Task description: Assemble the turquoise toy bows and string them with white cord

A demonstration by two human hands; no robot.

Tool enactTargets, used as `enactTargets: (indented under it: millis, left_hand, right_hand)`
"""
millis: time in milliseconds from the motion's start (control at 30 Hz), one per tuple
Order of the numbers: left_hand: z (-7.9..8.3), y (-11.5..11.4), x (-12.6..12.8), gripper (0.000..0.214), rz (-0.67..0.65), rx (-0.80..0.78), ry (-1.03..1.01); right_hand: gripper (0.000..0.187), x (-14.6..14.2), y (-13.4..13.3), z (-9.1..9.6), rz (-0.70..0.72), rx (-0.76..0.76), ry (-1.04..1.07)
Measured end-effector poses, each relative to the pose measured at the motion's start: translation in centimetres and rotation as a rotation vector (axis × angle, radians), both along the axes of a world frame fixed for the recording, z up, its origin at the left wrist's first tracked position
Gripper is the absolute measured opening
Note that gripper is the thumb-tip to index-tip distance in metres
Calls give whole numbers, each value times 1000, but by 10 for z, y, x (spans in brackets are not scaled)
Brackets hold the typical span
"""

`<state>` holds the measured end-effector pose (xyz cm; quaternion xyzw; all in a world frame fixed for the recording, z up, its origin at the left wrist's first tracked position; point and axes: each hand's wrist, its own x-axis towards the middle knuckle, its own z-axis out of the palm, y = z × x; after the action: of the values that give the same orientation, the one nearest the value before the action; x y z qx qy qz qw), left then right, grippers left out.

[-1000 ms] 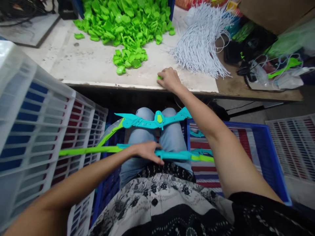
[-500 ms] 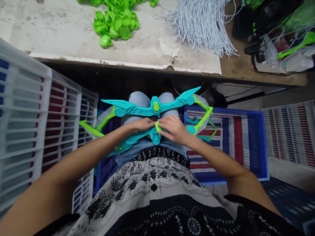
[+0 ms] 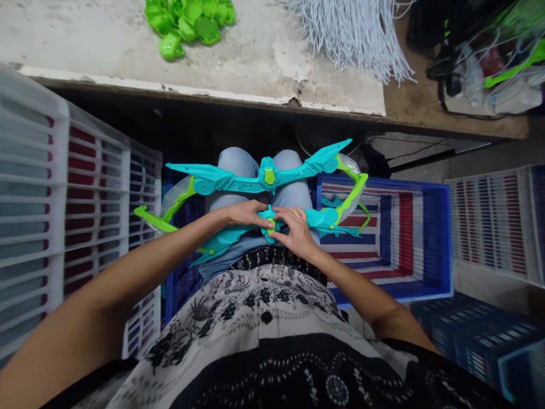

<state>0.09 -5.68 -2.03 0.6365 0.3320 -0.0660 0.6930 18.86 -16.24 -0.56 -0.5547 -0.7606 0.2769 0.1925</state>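
Observation:
Across my lap lie two turquoise toy bows with lime-green arms. The far toy bow (image 3: 293, 175) has a green cap (image 3: 269, 176) seated at its centre. At the centre of the near toy bow (image 3: 321, 218) is another green plastic cap (image 3: 271, 225). My right hand (image 3: 298, 232) pinches this cap, thumb below and index finger above. From the other side, my left hand (image 3: 249, 214) grips the near bow's centre, its fingertips touching the cap's edge. Whether the cap is fully seated cannot be seen, as fingers cover part of it.
Above my knees runs a worn white-topped table (image 3: 264, 68). It carries a pile of green caps (image 3: 187, 23) and a bundle of white cords (image 3: 353, 40). A white crate (image 3: 63, 187) stands at left; a blue crate (image 3: 447, 238) with a striped lining is at right.
The green cap has moved down from above onto the near bow's centre. Both hands have come lower and closer around it. The view has shifted slightly.

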Motion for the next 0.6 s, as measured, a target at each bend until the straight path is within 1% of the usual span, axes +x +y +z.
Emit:
enactTargets:
  millis: [100,167,267,367,500,600]
  left_hand:
    - [-4,-3,0,48,15,61,0]
    - [-5,-5,1,47,46,50,-18]
    - [-7,-7,1,49,55,5,-16]
    - [-7,-8,2,54,29,11,9]
    - [-5,-8,3,51,34,40,44]
    - [-1,-10,3,45,60,18,50]
  right_hand:
    - [43,-4,6,1,-83,-124,21]
    - [47,-4,9,1,-94,-163,1]
    - [39,0,8,1,12,-109,5]
    - [35,5,3,-1,98,-37,-5]
    - [34,6,-1,-3,101,-16,-47]
    - [37,2,0,-2,89,-26,-63]
